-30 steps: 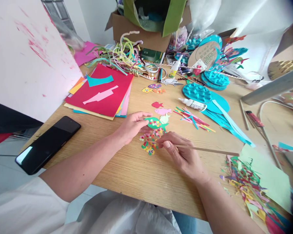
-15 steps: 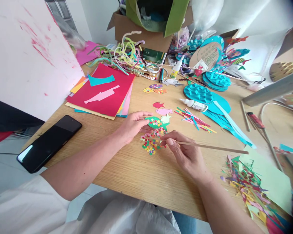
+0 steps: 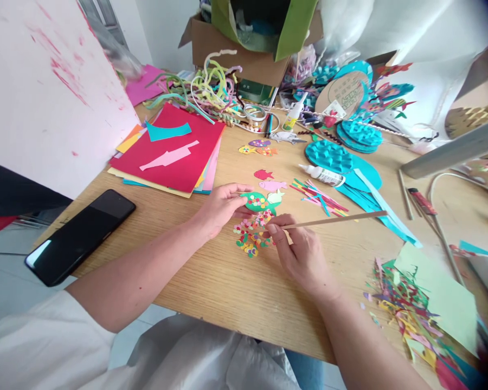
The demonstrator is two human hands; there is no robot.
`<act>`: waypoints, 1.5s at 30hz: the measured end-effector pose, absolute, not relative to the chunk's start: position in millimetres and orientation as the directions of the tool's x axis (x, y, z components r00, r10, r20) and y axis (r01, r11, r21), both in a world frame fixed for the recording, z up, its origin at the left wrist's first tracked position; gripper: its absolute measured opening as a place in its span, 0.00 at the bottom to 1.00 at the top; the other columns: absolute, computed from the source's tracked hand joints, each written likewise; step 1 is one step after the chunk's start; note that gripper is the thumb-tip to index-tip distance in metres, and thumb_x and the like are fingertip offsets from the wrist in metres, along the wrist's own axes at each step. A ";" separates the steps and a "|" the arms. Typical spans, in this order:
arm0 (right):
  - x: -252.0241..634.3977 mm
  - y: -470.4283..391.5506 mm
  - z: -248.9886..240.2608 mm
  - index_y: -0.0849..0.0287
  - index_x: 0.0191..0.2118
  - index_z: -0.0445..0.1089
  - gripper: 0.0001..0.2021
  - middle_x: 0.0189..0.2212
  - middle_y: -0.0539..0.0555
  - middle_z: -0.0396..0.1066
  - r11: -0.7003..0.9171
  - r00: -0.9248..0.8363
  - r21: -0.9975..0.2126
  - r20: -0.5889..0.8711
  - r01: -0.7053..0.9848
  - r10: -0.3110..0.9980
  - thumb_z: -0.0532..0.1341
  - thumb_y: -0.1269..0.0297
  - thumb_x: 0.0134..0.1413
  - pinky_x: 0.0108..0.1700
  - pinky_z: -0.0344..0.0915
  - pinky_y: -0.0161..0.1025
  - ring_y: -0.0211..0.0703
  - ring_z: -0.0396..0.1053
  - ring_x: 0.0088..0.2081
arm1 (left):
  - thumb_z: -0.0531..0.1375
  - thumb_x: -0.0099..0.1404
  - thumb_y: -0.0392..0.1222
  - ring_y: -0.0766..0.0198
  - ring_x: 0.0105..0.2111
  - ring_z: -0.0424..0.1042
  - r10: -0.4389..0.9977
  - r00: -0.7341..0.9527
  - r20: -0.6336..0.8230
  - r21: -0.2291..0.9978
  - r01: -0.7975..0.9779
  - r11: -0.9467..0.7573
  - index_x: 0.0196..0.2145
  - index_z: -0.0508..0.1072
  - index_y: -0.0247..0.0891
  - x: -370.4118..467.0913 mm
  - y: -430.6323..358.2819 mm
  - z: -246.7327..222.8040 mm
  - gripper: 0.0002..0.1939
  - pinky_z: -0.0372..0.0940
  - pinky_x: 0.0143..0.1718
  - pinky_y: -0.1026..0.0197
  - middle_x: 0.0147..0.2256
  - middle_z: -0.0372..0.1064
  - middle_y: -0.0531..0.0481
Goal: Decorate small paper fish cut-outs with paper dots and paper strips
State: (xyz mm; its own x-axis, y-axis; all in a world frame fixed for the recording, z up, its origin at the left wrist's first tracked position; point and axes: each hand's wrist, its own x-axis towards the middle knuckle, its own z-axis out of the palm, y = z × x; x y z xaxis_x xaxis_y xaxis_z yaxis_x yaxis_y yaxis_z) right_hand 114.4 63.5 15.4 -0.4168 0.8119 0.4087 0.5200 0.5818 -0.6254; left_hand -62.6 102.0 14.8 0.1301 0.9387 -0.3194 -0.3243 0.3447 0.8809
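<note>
Pinched in my left hand (image 3: pixel 225 208) is a green paper fish (image 3: pixel 258 202), its body covered with small coloured dots. My right hand (image 3: pixel 299 249) is closed around a thin wooden stick (image 3: pixel 333 221), whose long end points to the right. The stick's other end reaches over a pile of small round paper dots (image 3: pixel 248 238) just below the fish. A pale green paper fish (image 3: pixel 275 196) partly overlaps the green one from my view. Behind them lie a pink paper fish (image 3: pixel 273 186) and a red paper fish (image 3: pixel 263 174).
Coloured paper sheets (image 3: pixel 171 157) and a phone (image 3: pixel 81 235) are at left. Paper strips (image 3: pixel 319 196), a glue bottle (image 3: pixel 323 175) and blue discs (image 3: pixel 329 156) lie right of the fish. Paper scraps (image 3: pixel 406 303) cover the near right; a cardboard box (image 3: pixel 228 51) stands behind.
My right hand has shifted slightly left and the stick has swung, its long end now higher and further left. My left hand still holds the green fish in nearly the same place.
</note>
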 end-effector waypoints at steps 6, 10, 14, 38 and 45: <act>109.8 64.6 16.4 0.56 0.32 0.67 0.10 0.31 0.54 0.73 0.617 -0.447 -0.586 0.427 0.525 0.786 0.52 0.67 0.66 0.36 0.67 0.39 0.42 0.72 0.34 | 0.57 0.60 0.27 0.62 0.28 0.77 0.942 0.119 -0.315 0.882 -0.329 0.337 0.40 0.73 0.32 -62.8 101.2 14.5 0.11 0.72 0.36 0.56 0.32 0.77 0.46; 108.1 65.8 16.9 0.56 0.32 0.67 0.10 0.29 0.53 0.73 0.632 -0.468 -0.571 0.428 0.523 0.773 0.52 0.68 0.66 0.36 0.67 0.40 0.42 0.72 0.32 | 0.57 0.60 0.27 0.62 0.28 0.77 0.943 0.127 -0.307 0.879 -0.341 0.332 0.41 0.73 0.32 -63.1 101.5 14.2 0.12 0.72 0.36 0.56 0.32 0.77 0.45; 107.6 65.6 16.5 0.56 0.33 0.67 0.10 0.29 0.53 0.73 0.643 -0.476 -0.567 0.434 0.516 0.765 0.52 0.68 0.65 0.36 0.67 0.40 0.42 0.72 0.32 | 0.57 0.60 0.28 0.61 0.28 0.77 0.949 0.125 -0.289 0.878 -0.359 0.315 0.40 0.74 0.32 -63.7 101.7 13.1 0.11 0.72 0.38 0.54 0.32 0.77 0.46; 125.5 63.9 11.6 0.54 0.40 0.65 0.05 0.31 0.54 0.71 0.655 -0.186 -0.562 0.670 0.506 0.719 0.53 0.70 0.63 0.37 0.66 0.45 0.44 0.69 0.33 | 0.64 0.57 0.32 0.64 0.30 0.77 0.930 0.212 -0.301 0.888 -0.294 0.354 0.37 0.76 0.32 -57.9 94.0 10.3 0.08 0.71 0.37 0.61 0.34 0.78 0.46; 125.9 64.7 15.2 0.55 0.40 0.65 0.06 0.30 0.53 0.70 0.660 -0.224 -0.541 0.660 0.521 0.717 0.55 0.73 0.61 0.37 0.64 0.44 0.44 0.67 0.33 | 0.64 0.56 0.33 0.64 0.30 0.77 0.923 0.233 -0.308 0.889 -0.275 0.366 0.37 0.76 0.33 -56.4 90.6 12.5 0.09 0.71 0.36 0.62 0.32 0.78 0.47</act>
